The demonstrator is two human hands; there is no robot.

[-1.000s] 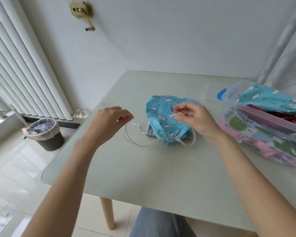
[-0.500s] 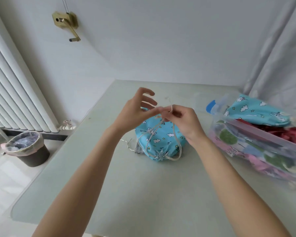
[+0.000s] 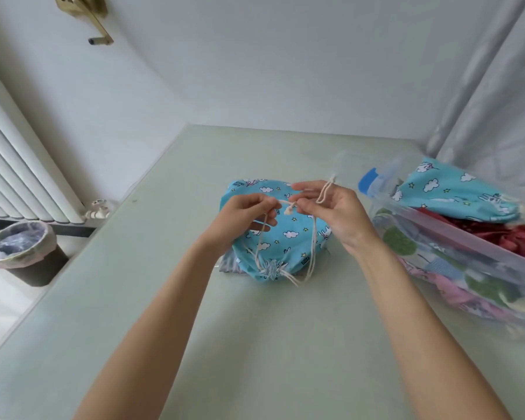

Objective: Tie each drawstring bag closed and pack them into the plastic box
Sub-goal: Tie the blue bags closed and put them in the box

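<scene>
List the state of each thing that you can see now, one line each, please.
Blue bag: on the table, mouth gathered shut.
Cord: raised over the bag, half knotted.
Left hand: pinches the cord.
Right hand: pinches the cord.
Plastic box: open, full of bags.
Bin: open, lined.

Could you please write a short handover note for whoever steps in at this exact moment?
Left hand: pinching the white drawstring above the blue bag.
Right hand: pinching the other cord strand, loose ends looped over its fingers.
The blue bag lies mid-table, neck gathered, a knot forming between the hands.
The plastic box at right already holds several bags, another blue one on top.
Left: tighten the knot, then pack this bag in the box.
</scene>
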